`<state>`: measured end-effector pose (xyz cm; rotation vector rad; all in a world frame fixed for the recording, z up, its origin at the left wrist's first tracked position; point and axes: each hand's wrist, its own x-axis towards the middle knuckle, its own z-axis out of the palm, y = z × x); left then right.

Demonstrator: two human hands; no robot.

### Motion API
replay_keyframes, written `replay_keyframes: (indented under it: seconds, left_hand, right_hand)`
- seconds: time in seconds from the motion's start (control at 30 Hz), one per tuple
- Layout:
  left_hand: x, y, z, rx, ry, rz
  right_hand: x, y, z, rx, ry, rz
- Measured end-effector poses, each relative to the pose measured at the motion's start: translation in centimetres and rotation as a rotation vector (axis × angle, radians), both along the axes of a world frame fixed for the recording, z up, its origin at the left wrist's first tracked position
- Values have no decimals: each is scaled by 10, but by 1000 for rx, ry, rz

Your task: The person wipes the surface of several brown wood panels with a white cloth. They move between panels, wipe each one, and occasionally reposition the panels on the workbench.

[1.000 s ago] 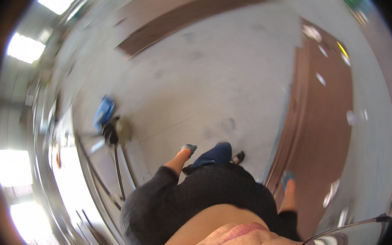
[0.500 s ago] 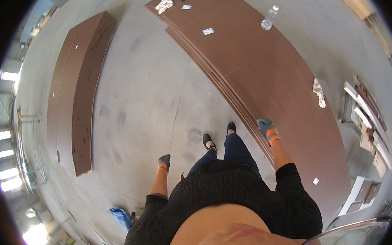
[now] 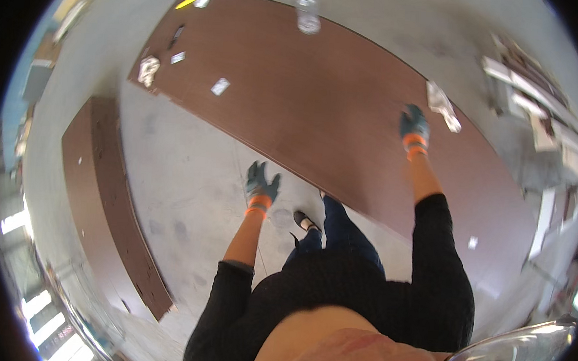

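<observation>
A large stack of flat brown panels (image 3: 294, 88) lies in front of me and reaches from far left to near right. My left hand (image 3: 262, 187), in a grey-green glove with an orange cuff, hangs in the air before the panels' near edge. Its fingers are spread and hold nothing. Over the panels' right half is my right hand (image 3: 414, 127), gloved the same way, slightly blurred, with fingers extended and nothing visible in them. Nearest to it lies a crumpled whitish rag (image 3: 443, 106) by the far edge. Whether the right hand touches the surface I cannot tell.
On the panels are a clear plastic bottle (image 3: 307, 13), another crumpled rag (image 3: 149, 71), a thin yellow object (image 3: 189, 1) and several small white labels, one label (image 3: 220, 86) near the middle. Another brown stack (image 3: 96, 202) stands at left. White and brown pieces (image 3: 538, 106) sit at right.
My view has turned, and the panels now run more crosswise. The left hand has come up and forward, its fingers spreading. The right hand has moved from the near edge farther across the panels.
</observation>
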<state>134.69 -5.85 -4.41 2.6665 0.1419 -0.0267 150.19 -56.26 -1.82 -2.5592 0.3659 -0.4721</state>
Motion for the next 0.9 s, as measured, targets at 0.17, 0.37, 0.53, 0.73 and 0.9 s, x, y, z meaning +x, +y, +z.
replay_keyframes:
  seconds: [0.17,0.37,0.53,0.73,0.9]
  left_hand:
    - [81,-34,12,230,356,-112]
    - [98,-65,6,232,557,-92]
    - [104,-79,0,257,479,-112]
    - [88,-76,-15,267,388,-104]
    - [77,-56,-20,256,337,-124]
  right_hand:
    - [47,-79,-20,-281,114,-41]
    - [83,-146,-80,-342,534,-349]
    - [72,-150,-106,-755,229,-311]
    - [37,-70,-97,-697,123,-67]
    - [-49,75,-83,-526,231,309]
